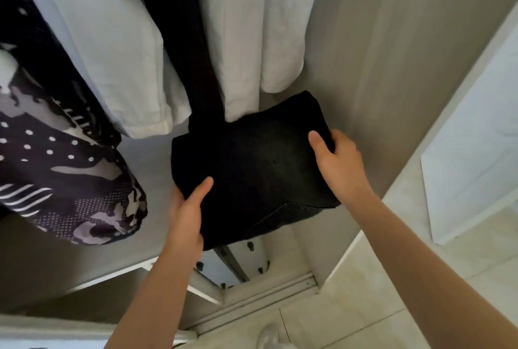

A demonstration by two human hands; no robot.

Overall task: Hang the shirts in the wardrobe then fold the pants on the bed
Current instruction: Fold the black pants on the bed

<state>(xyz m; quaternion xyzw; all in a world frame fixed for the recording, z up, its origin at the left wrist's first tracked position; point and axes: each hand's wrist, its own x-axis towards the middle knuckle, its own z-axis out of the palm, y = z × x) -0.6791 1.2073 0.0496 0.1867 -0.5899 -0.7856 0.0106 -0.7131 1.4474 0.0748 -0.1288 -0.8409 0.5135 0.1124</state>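
Head view: both hands hold a folded black pants bundle (252, 169) low inside the grey-walled wardrobe (378, 54)
Left hand (186, 214) grips the bundle's near left corner, thumb on top; right hand (340, 163) grips its right edge, thumb on top, fingers curled behind. The bundle is just under the hanging white shirts (252, 26), near the right wall; whether it rests on the wardrobe's base I cannot tell. A dark patterned garment with white dots (64, 175) hangs at left
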